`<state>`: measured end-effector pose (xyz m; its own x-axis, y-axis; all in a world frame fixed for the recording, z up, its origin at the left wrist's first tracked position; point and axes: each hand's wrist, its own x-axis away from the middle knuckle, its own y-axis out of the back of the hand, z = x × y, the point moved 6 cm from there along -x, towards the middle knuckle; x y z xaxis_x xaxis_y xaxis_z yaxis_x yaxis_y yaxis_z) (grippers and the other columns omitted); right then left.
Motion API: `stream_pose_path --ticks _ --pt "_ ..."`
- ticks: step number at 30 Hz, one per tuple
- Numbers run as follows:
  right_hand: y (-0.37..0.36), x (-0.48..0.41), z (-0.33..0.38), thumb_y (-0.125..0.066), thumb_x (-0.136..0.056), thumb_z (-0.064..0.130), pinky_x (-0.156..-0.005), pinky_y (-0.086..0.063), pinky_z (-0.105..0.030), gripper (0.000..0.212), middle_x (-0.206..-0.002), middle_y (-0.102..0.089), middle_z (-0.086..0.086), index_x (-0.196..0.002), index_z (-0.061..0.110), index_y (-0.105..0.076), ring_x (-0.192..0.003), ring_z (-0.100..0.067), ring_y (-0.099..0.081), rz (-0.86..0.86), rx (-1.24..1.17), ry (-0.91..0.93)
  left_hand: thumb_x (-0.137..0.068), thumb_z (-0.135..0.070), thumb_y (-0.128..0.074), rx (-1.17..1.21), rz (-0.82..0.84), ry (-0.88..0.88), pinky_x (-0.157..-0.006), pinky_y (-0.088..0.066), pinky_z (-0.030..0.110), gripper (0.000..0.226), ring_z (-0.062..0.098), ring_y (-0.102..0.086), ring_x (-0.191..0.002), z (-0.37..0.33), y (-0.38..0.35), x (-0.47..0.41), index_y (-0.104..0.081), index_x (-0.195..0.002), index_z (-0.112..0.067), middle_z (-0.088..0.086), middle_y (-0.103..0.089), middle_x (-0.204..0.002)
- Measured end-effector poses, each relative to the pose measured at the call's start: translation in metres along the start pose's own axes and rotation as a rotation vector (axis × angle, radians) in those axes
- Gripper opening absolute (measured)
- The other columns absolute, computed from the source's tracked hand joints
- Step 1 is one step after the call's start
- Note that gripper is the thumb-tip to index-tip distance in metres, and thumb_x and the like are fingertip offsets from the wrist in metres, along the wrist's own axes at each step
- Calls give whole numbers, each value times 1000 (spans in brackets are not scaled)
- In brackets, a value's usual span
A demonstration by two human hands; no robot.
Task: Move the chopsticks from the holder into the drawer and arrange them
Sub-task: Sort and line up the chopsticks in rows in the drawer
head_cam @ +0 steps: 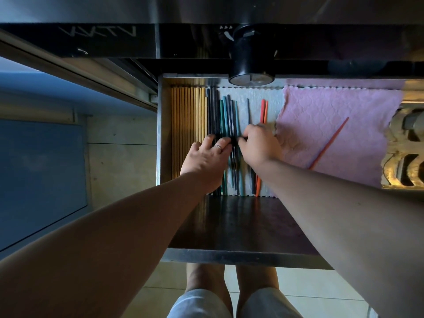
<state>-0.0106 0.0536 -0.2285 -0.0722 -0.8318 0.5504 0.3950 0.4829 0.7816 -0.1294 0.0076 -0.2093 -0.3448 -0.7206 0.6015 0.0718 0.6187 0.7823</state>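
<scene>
Starting at the left wall of the open drawer, a tidy block of wooden chopsticks lies side by side, already squared up. Next to them run the dark chopsticks, then the teal chopsticks, and this bunch is looser, with tips at uneven heights.

The left hand is on it now. Its fingers are spread and fairly straight, lying flat across the dark sticks and pressing them toward the wooden block rather than grasping anything.

The right hand comes in from the other side with its fingers curled down onto the teal-and-dark bunch. Whether it pinches a stick or only nudges, I cannot tell, because the fingertips are hidden.

Past it, a single dark chopstick and an orange pair lie apart on the grey mat. Further right, a stray orange chopstick lies slanted on the pink cloth, well away from the rest. What looks like the black holder stands above the drawer's back edge, and its contents are not visible.

This looks like the arranging stage, with the moving mostly done. The next move calls for squeezing this bunch straight and evening the tips, then bringing over the loners, that slanted orange one especially.
</scene>
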Motion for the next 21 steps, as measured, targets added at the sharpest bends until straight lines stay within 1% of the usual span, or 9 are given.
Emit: stream_pose_path --ticks 4,6,9,11,14,16,18,19,21 --pt "1 -6 6 -59 -92 21 -64 -47 -30 15 -98 -65 -8 -97 9 -66 -88 -30 -65 43 66 -56 -93 -19 -50 -8 13 -6 -108 -32 46 64 25 -14 -143 0 2 -2 -24 -151 -25 -8 -11 -161" --pt "4 -8 10 -58 -92 17 -62 -43 -30 11 -93 -63 -7 -94 9 -65 -89 -30 -65 55 89 -116 -92 -17 -51 -15 19 -8 -108 -31 47 64 26 -14 -143 0 3 -3 -26 -150 -24 -7 -11 -162" --pt "4 -10 14 -58 -93 13 -63 -42 -30 9 -100 -67 -8 -96 10 -65 -92 -30 -65 49 86 -190 -91 -17 -52 -32 18 -15 -107 -31 46 67 26 -15 -143 0 4 -3 -24 -151 -24 -6 -12 -161" --pt "4 -10 15 -59 -92 14 -63 -43 -30 7 -96 -67 -7 -95 12 -64 -87 -29 -64 60 46 -224 -91 -17 -52 -45 20 -21 -107 -32 46 68 27 -15 -143 0 4 -3 -22 -151 -24 -5 -13 -161" --pt "6 -10 8 -59 -89 20 -59 -43 -27 11 -82 -56 -4 -94 11 -61 -73 -24 -55 65 -94 -283 -91 -17 -53 -52 30 -22 -108 -32 47 64 28 -15 -144 -1 4 -4 -27 -149 -23 -3 -14 -161" --pt "9 -9 2 -56 -87 25 -54 -38 -23 19 -84 -59 -4 -95 9 -62 -72 -24 -55 46 -155 -296 -91 -16 -52 -45 22 -15 -108 -31 47 63 28 -15 -144 -2 4 -6 -28 -149 -24 -3 -14 -161" --pt "10 -5 -3 -53 -86 29 -57 -40 -26 23 -88 -63 -5 -96 10 -61 -76 -26 -59 33 -206 -275 -92 -17 -49 -41 9 -12 -108 -31 46 65 28 -16 -144 -3 3 -6 -24 -151 -24 -4 -14 -162" --pt "10 -2 -5 -52 -86 29 -58 -41 -27 22 -87 -62 -5 -95 10 -60 -76 -25 -59 29 -242 -261 -92 -17 -49 -46 7 -13 -108 -31 46 66 28 -16 -144 -3 2 -6 -21 -152 -25 -4 -12 -162" --pt "10 3 -9 -52 -86 26 -53 -37 -27 18 -79 -58 -4 -89 9 -56 -69 -23 -54 24 -313 -231 -92 -18 -50 -58 10 -13 -107 -30 45 70 28 -15 -144 -3 2 -6 -17 -153 -25 -4 -9 -162"
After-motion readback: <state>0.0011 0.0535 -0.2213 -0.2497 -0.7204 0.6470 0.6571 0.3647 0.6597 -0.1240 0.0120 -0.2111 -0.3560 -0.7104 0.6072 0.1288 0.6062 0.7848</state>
